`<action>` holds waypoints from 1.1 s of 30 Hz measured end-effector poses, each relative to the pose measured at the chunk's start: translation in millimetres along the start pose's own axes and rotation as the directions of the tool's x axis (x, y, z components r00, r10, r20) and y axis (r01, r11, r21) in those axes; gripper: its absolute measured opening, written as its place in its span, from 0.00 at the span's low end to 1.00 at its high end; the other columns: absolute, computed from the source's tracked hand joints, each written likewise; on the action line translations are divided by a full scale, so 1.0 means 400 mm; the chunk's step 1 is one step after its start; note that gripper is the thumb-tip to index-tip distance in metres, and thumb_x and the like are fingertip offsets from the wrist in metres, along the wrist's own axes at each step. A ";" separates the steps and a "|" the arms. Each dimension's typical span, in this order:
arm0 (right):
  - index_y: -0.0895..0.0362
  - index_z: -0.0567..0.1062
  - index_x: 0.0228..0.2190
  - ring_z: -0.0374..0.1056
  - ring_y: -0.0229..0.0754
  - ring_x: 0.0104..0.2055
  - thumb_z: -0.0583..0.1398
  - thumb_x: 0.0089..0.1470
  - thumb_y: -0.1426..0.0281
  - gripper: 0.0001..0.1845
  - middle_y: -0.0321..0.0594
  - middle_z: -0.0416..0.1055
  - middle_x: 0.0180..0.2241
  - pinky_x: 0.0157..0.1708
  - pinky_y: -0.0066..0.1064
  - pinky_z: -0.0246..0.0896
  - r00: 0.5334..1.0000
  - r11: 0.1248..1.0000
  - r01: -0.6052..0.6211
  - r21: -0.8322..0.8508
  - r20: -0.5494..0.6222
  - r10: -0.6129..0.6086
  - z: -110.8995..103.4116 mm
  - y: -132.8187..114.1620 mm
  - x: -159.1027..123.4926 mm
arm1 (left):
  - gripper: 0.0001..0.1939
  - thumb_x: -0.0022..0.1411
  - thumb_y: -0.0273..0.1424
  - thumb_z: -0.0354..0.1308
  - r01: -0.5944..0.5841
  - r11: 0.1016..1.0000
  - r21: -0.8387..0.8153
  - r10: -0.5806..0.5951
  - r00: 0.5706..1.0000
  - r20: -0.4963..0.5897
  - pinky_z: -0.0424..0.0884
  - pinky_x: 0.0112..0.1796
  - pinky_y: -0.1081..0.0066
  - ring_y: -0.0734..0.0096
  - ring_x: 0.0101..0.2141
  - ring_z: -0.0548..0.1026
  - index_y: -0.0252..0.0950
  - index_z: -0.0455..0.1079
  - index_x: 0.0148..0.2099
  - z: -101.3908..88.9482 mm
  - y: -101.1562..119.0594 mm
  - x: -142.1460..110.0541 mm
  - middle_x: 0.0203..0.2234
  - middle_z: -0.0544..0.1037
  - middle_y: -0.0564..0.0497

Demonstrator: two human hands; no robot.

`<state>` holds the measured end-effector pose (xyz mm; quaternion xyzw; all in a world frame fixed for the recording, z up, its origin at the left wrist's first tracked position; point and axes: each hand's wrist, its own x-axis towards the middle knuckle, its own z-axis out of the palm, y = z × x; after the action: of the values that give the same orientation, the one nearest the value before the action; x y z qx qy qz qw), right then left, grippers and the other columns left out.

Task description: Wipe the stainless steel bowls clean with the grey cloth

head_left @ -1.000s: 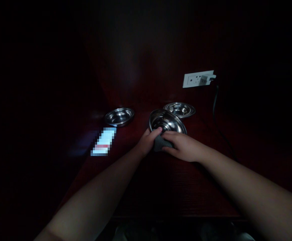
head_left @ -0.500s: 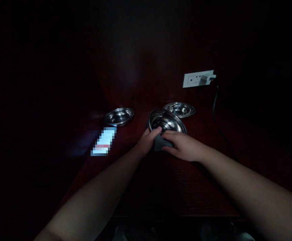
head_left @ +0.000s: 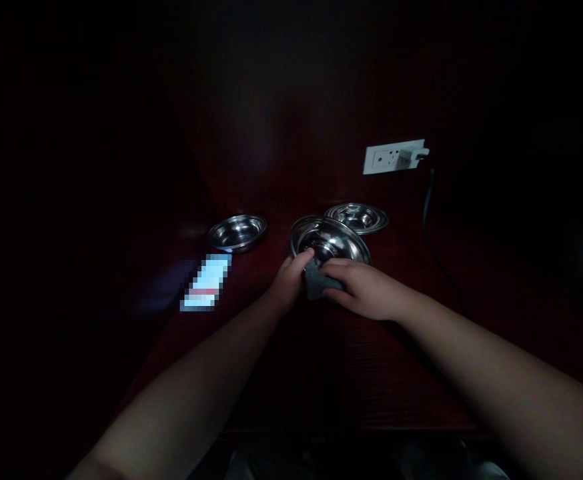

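Note:
A shiny metal bowl (head_left: pixel 334 237) is tilted toward me above the dark red tabletop. My left hand (head_left: pixel 291 280) grips its near left rim, with the thumb over the inner side. In my right hand (head_left: pixel 364 287) is a dark grey cloth (head_left: pixel 319 283), pinched over the bowl's near edge. The fingers of my left hand beneath the bowl are hidden, and the cloth covers part of the rim.
A second metal bowl (head_left: pixel 237 232) sits at the left, just behind a lit, blurred phone (head_left: pixel 206 283). Farther back at the right lies a wide-rimmed metal dish (head_left: pixel 379 218). A wall socket (head_left: pixel 382 160) holds a plug, and a cable (head_left: pixel 426 207) hangs down behind the table.
The held bowl has shifted slightly left and turned a little in my hands. My left thumb has moved slightly left with it, and the cloth stays at the near rim.

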<state>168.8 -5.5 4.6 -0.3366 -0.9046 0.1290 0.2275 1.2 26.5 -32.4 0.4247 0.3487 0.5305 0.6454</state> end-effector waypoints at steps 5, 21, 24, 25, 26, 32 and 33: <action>0.58 0.72 0.39 0.67 0.45 0.43 0.58 0.56 0.69 0.09 0.45 0.72 0.39 0.46 0.38 0.62 1.000 1.000 -0.006 -0.001 0.019 0.006 0.001 0.001 0.000 | 0.18 0.52 0.41 0.63 -0.062 0.997 0.049 0.061 0.998 0.015 0.66 0.38 0.70 0.71 0.31 0.73 0.34 0.74 0.42 0.005 0.002 -0.003 0.29 0.78 0.52; 0.58 0.72 0.43 0.67 0.46 0.45 0.57 0.56 0.71 0.12 0.46 0.71 0.42 0.47 0.39 0.62 1.000 1.000 -0.025 0.018 -0.001 0.025 0.006 0.007 -0.001 | 0.25 0.54 0.44 0.63 -0.072 0.996 0.051 0.069 0.996 0.064 0.67 0.48 0.66 0.64 0.46 0.74 0.37 0.68 0.51 -0.006 -0.011 0.000 0.47 0.76 0.47; 0.58 0.70 0.47 0.66 0.46 0.47 0.57 0.56 0.71 0.16 0.46 0.71 0.44 0.50 0.39 0.61 0.999 0.999 -0.008 0.054 -0.031 0.010 0.009 0.009 0.000 | 0.27 0.54 0.43 0.64 -0.088 0.993 0.076 0.085 0.995 0.044 0.66 0.49 0.65 0.64 0.46 0.73 0.38 0.66 0.53 -0.007 -0.011 -0.002 0.47 0.75 0.47; 0.58 0.70 0.47 0.66 0.46 0.48 0.57 0.56 0.72 0.16 0.46 0.71 0.45 0.50 0.39 0.61 0.999 0.998 -0.003 0.062 -0.034 0.005 0.010 0.010 0.000 | 0.26 0.54 0.43 0.63 -0.092 0.992 0.084 0.089 0.995 0.044 0.66 0.49 0.65 0.64 0.47 0.73 0.38 0.66 0.53 -0.007 -0.011 -0.002 0.47 0.75 0.47; 0.58 0.70 0.47 0.66 0.45 0.47 0.57 0.56 0.72 0.16 0.46 0.71 0.45 0.50 0.39 0.61 0.999 0.998 0.001 0.067 -0.032 0.001 0.010 0.010 0.001 | 0.26 0.54 0.43 0.63 -0.095 0.992 0.089 0.091 0.995 0.052 0.66 0.49 0.65 0.63 0.47 0.73 0.37 0.67 0.52 -0.006 -0.011 -0.002 0.48 0.75 0.47; 0.57 0.72 0.45 0.67 0.46 0.46 0.57 0.56 0.71 0.14 0.46 0.72 0.43 0.48 0.40 0.62 1.000 0.998 -0.009 0.057 -0.029 0.010 0.008 0.011 -0.002 | 0.25 0.54 0.45 0.62 -0.075 0.994 0.085 0.072 0.997 0.038 0.66 0.48 0.66 0.62 0.48 0.73 0.36 0.69 0.50 -0.002 -0.014 0.004 0.48 0.75 0.46; 0.57 0.72 0.45 0.67 0.47 0.46 0.57 0.56 0.71 0.14 0.47 0.72 0.43 0.48 0.40 0.62 0.999 0.999 -0.011 0.050 -0.029 0.013 0.009 0.012 -0.002 | 0.25 0.54 0.46 0.62 -0.060 0.995 0.081 0.058 0.998 0.018 0.66 0.48 0.67 0.62 0.47 0.73 0.36 0.68 0.50 -0.002 -0.015 0.006 0.47 0.75 0.46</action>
<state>170.1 -2.8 -0.7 -0.3381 -0.8956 0.1481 0.2484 3.2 28.5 -38.1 0.4647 0.3522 0.5315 0.6144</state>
